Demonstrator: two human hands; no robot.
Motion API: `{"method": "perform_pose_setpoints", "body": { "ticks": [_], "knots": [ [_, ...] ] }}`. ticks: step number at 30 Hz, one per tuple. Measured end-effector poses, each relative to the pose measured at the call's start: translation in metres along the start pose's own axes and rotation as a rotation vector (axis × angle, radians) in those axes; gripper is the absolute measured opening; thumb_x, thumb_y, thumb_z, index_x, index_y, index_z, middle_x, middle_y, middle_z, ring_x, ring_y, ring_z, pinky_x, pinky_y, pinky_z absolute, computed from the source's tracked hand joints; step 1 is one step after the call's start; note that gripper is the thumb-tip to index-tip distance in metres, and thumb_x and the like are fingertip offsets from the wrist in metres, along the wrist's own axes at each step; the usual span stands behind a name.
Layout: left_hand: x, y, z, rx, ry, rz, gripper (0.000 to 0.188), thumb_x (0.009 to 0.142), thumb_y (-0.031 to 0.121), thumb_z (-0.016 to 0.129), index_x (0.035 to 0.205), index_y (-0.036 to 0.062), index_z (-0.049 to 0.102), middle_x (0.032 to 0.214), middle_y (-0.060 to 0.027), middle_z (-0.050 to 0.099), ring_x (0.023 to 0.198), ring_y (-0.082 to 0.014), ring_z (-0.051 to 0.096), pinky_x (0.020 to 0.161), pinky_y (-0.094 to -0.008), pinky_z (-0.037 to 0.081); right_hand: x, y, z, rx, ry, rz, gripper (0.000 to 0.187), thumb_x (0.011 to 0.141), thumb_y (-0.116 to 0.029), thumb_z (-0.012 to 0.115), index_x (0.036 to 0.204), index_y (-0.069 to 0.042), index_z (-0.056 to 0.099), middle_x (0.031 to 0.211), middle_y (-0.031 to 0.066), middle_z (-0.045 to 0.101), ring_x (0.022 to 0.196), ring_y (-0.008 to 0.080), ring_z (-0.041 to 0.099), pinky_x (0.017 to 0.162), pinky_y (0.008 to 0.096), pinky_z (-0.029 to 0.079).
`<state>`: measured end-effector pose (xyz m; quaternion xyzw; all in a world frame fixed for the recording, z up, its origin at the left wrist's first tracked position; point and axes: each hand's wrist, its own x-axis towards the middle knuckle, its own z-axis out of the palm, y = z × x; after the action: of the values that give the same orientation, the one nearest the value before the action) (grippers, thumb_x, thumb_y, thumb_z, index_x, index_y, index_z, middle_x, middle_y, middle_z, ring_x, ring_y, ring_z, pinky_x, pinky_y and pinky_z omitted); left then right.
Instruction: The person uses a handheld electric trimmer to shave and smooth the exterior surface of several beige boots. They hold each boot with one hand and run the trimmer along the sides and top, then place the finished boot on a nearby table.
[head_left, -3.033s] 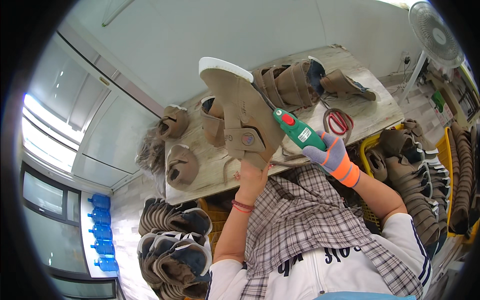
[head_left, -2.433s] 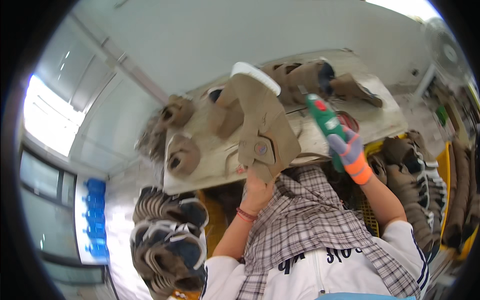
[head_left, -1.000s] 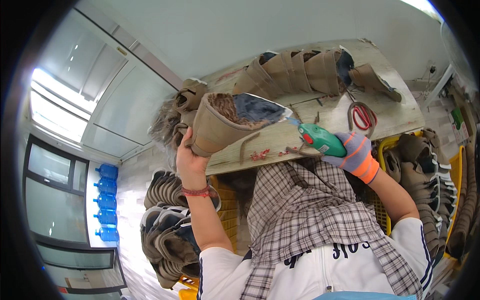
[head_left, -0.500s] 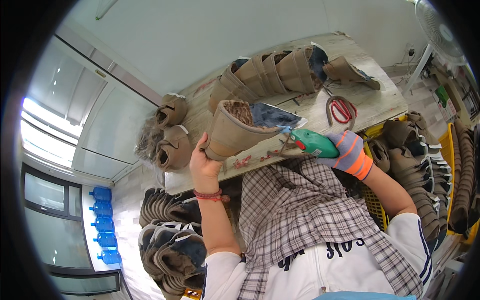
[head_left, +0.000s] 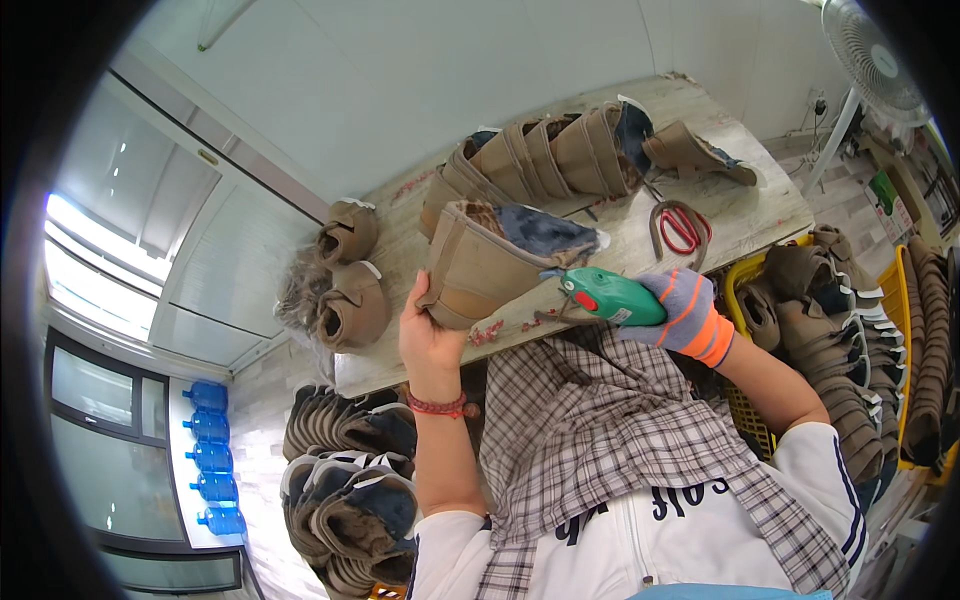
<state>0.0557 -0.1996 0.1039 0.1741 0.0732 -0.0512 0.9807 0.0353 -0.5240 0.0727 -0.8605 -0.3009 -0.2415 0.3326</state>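
Green tool [head_left: 618,300] is in our right hand [head_left: 685,310], gloved, wrapped round the rear of the body. Bare left hand [head_left: 430,330] grips the left end of the upper [head_left: 475,265]; most of those fingers are hidden, so we can't tell how firm. Upper sits between our hands, over the near side of the table [head_left: 640,230], tilted, blue lining [head_left: 545,232] facing up, white tip [head_left: 602,240] pointing right.

Tool nose is right at the upper's near edge. Can't tell if it's biting or just touching.

Looks like edge work to us. To do it well:
- Left hand sets the tension: pull the edge taut, since soft material will likely fold into the nose.
- Run the nose parallel to the edge, shallow. Too steep and we'd probably nick the body or catch the lining.
- Feed by turning the upper with the left; steer lightly with the right.
- Left fingers well behind the nose, out of its line. That hand has no glove.
- Slow down near the white tip; tight curve, easy to overrun.
- Mind the strip [head_left: 575,318] under the tool. Don't let it snag.

Scissors [head_left: 684,232] are on the table, near the right hand.
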Motion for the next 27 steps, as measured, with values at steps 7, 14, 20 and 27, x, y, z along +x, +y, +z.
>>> {"method": "perform_pose_setpoints", "body": {
  "ticks": [7, 14, 20, 27],
  "knots": [
    [-0.024, -0.024, 0.015, 0.094, -0.225, 0.211, 0.036, 0.095, 0.013, 0.047, 0.129, 0.0013, 0.045, 0.133, -0.0121, 0.048, 0.122, -0.0276, 0.046, 0.106, -0.0470, 0.033, 0.016, -0.016, -0.002, 0.156, -0.027, 0.091, 0.052, 0.061, -0.039, 0.082, 0.092, -0.002, 0.065, 0.070, 0.0146, 0.064, 0.062, 0.0306, 0.063, 0.057, 0.0334, 0.050],
    [-0.024, -0.035, 0.004, 0.436, -0.318, 0.426, 0.036, 0.092, 0.005, 0.052, 0.127, 0.0021, 0.048, 0.128, -0.0096, 0.053, 0.118, -0.0233, 0.050, 0.103, -0.0420, 0.037, 0.030, -0.026, 0.006, 0.380, -0.068, 0.239, 0.052, 0.064, -0.036, 0.082, 0.097, 0.001, 0.065, 0.075, 0.0155, 0.066, 0.066, 0.0233, 0.066, 0.060, 0.0306, 0.051],
    [-0.023, -0.048, -0.001, 0.685, -0.283, 0.546, 0.026, 0.090, 0.004, 0.056, 0.116, 0.0006, 0.058, 0.117, -0.0090, 0.060, 0.106, -0.0193, 0.056, 0.093, -0.0355, 0.043, 0.029, -0.023, 0.017, 0.482, -0.029, 0.298, 0.054, 0.064, -0.037, 0.082, 0.098, 0.001, 0.065, 0.075, 0.0146, 0.067, 0.065, 0.0195, 0.066, 0.060, 0.0297, 0.051],
    [-0.015, -0.055, -0.032, 1.426, -0.189, 0.715, 0.020, 0.088, 0.006, 0.060, 0.107, -0.0015, 0.062, 0.109, -0.0100, 0.063, 0.094, -0.0148, 0.058, 0.079, -0.0311, 0.045, 0.031, -0.025, 0.023, 0.548, -0.036, 0.463, 0.055, 0.066, -0.037, 0.081, 0.101, 0.002, 0.063, 0.076, 0.0130, 0.067, 0.065, 0.0159, 0.064, 0.061, 0.0280, 0.050]
  ]
}}
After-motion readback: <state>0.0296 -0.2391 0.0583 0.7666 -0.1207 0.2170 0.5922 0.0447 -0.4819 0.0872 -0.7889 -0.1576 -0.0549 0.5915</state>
